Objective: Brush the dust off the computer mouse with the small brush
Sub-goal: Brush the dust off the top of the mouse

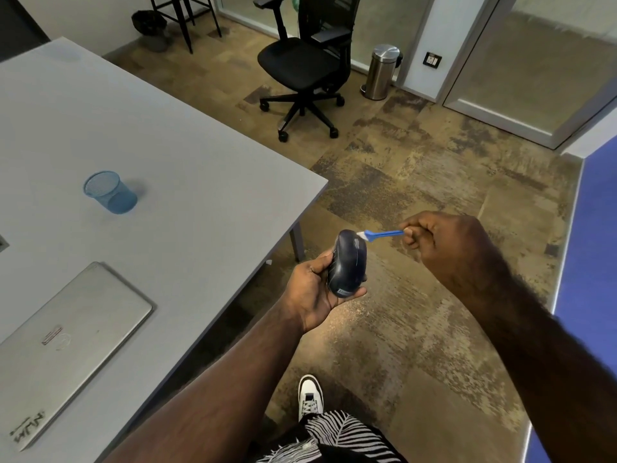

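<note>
A dark blue computer mouse [347,264] is held upright in my left hand [312,292], off the table and over the carpet. My fingers wrap its left side and lower end. My right hand [444,243] pinches the handle of a small blue brush [382,234]. The brush points left, and its white bristles touch the mouse's upper right edge.
A grey table [187,182] fills the left, with a closed silver laptop [70,335] near me and a blue mesh cup [110,192] farther back. A black office chair [305,66] and a steel bin [382,71] stand on the carpet beyond. A blue panel [591,235] borders the right.
</note>
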The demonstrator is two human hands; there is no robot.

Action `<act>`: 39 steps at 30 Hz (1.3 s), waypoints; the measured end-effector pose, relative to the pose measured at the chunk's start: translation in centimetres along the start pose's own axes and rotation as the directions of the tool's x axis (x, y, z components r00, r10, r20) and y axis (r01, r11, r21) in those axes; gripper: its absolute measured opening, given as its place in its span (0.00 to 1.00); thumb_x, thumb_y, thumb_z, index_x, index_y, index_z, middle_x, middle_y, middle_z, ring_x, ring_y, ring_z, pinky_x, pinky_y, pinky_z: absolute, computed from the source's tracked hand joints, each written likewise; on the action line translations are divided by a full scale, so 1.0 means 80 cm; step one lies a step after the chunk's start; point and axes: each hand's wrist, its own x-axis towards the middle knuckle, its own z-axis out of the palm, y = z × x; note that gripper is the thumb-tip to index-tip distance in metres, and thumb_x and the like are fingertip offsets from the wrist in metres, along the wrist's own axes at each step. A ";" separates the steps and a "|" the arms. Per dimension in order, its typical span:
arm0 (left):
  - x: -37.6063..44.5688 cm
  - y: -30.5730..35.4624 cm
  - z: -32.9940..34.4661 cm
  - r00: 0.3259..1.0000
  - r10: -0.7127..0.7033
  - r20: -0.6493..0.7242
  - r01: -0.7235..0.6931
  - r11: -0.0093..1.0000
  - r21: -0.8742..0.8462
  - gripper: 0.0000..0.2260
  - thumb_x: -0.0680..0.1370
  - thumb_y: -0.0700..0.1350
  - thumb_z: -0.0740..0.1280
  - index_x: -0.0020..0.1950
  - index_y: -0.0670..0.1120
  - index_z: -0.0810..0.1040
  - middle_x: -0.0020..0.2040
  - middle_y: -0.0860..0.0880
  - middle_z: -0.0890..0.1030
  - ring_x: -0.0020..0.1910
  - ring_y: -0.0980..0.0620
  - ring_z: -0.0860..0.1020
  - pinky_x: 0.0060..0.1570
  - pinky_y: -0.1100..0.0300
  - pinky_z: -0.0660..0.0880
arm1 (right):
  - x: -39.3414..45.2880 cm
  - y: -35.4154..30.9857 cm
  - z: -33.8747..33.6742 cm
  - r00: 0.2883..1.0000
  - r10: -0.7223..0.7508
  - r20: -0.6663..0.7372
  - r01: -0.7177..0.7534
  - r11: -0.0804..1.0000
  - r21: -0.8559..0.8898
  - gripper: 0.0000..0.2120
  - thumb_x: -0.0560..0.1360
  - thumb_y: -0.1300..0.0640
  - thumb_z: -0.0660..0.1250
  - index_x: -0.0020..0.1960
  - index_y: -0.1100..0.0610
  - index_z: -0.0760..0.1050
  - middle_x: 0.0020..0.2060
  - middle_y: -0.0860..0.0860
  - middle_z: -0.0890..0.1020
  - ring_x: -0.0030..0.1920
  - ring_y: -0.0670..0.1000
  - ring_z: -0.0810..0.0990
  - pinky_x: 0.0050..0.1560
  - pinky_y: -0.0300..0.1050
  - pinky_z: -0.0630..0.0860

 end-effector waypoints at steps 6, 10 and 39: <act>0.003 0.005 -0.007 1.000 -0.015 -0.015 0.014 0.999 -0.038 0.21 0.82 0.49 0.53 0.70 0.41 0.72 0.58 0.37 0.82 0.50 0.37 0.83 0.49 0.45 0.81 | -0.005 0.003 -0.005 0.989 -0.121 0.083 0.114 0.990 0.077 0.07 0.77 0.62 0.67 0.52 0.57 0.83 0.38 0.45 0.84 0.38 0.40 0.84 0.40 0.36 0.82; 0.002 0.005 -0.003 0.999 -0.032 0.012 0.033 0.998 -0.049 0.22 0.82 0.49 0.53 0.70 0.40 0.71 0.62 0.36 0.79 0.51 0.37 0.82 0.49 0.44 0.81 | -0.004 0.004 -0.003 0.996 -0.093 -0.009 0.093 0.994 0.048 0.07 0.78 0.61 0.67 0.52 0.57 0.83 0.38 0.47 0.85 0.38 0.41 0.83 0.39 0.36 0.81; 0.004 0.007 -0.007 0.999 -0.029 -0.013 0.027 0.992 -0.119 0.22 0.81 0.48 0.53 0.68 0.38 0.73 0.62 0.36 0.78 0.52 0.38 0.80 0.47 0.44 0.81 | -0.009 -0.009 -0.013 0.931 -0.212 0.298 0.199 0.977 0.073 0.07 0.76 0.62 0.68 0.50 0.56 0.84 0.40 0.46 0.85 0.38 0.41 0.83 0.39 0.34 0.80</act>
